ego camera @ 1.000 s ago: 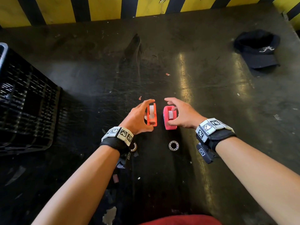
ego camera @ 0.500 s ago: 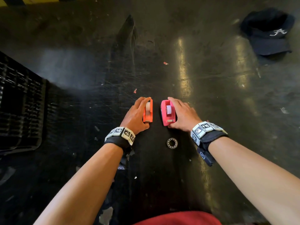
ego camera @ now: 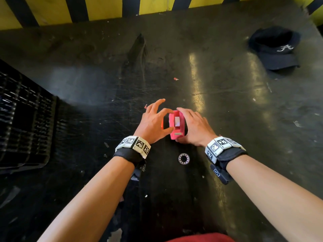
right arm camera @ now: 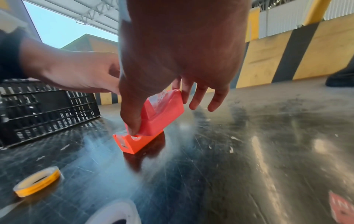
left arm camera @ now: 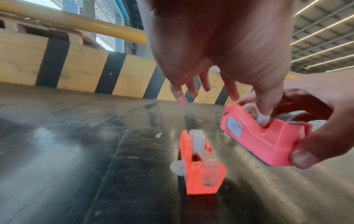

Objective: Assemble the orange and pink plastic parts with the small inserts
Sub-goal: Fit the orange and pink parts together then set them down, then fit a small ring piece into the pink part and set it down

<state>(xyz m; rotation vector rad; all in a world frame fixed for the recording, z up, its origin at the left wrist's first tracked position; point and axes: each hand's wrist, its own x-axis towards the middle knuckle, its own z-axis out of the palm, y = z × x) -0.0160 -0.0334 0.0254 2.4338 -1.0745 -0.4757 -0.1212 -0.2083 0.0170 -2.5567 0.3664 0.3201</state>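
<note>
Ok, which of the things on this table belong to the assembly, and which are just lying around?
In the job:
- pink part, gripped by the right hand
- orange part, standing on the table
- left hand, reaching into the pink part

Possibly related:
- small ring
- tape roll

Lying about:
- black cap
- black crate

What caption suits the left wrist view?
Right hand lifts the pink part; orange part sits on the table.

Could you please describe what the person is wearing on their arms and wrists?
Both forearms are bare, without sleeves. The left wrist and the right wrist each carry a black fabric strap topped by a band of white blocks printed with black square markers.
</note>
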